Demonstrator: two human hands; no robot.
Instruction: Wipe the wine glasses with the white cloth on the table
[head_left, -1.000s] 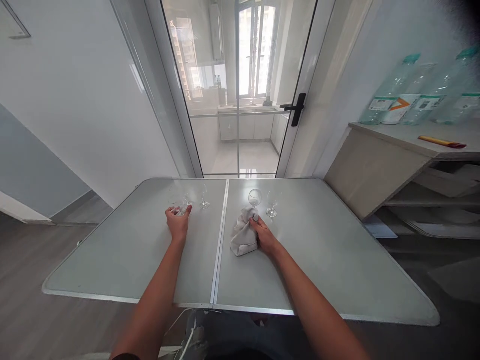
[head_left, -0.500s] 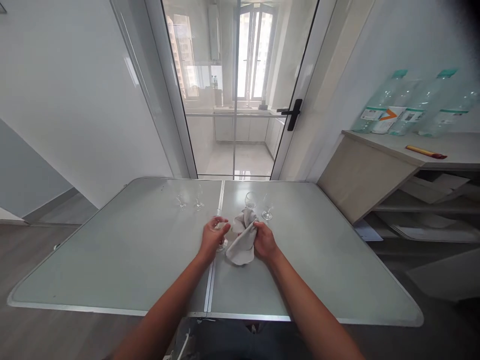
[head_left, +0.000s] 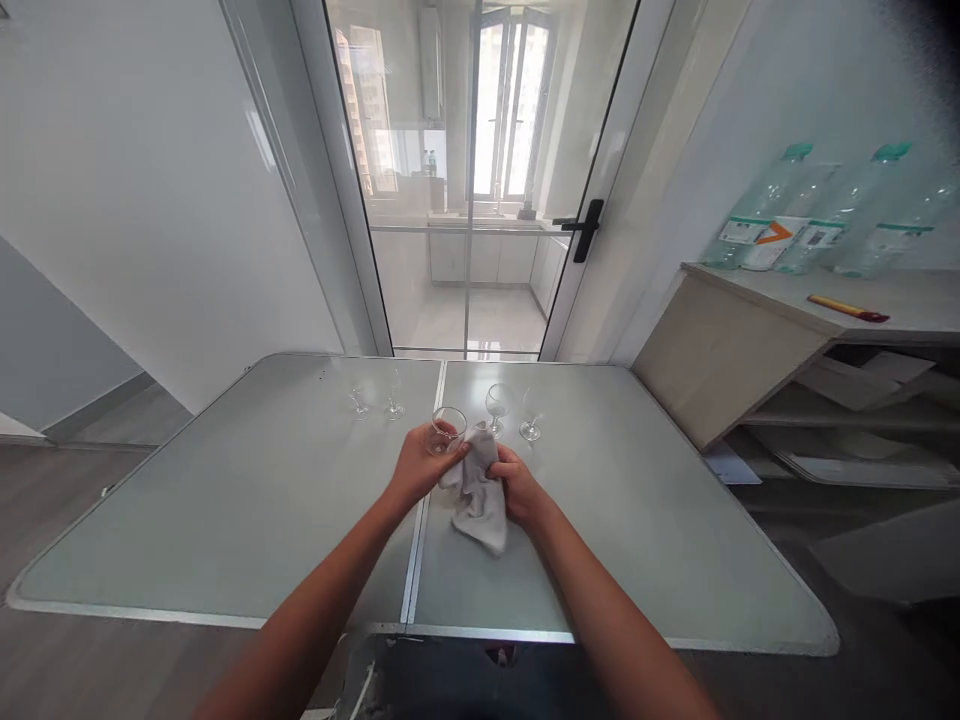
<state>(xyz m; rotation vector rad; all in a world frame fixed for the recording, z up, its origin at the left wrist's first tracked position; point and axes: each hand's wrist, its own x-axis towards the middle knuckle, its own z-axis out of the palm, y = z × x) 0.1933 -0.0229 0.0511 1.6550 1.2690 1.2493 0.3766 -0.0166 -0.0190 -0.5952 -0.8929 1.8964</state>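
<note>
A clear drinking glass (head_left: 448,424) is held above the worktop (head_left: 225,500), near the metal strip (head_left: 412,580) that runs down the middle, with its round mouth turned up toward the viewer. It is gripped from the side by the left hand (head_left: 421,464), whose fingers are curled about the bowl; the lower part of the glass is hidden.

Just beside it, a pale cloth (head_left: 484,510) is pinched by the right hand (head_left: 520,487) between thumb and fingers. The cloth's upper end is bunched close to the left thumb, and the rest is left hanging toward the worktop. Whether the glass is touched by the cloth cannot be made out.

The handling of this one glass appears to be at an early stage: both items are held close together, but the cloth is not seen wrapped around the bowl or tucked inside it.

Beyond the hands, four more glasses are left standing on the worktop, all unheld: two to the left of the strip (head_left: 358,408) (head_left: 395,408), and a round one (head_left: 496,402) and a narrower one (head_left: 530,430) to the right. Which of these, if any, are already finished cannot be told.
</note>
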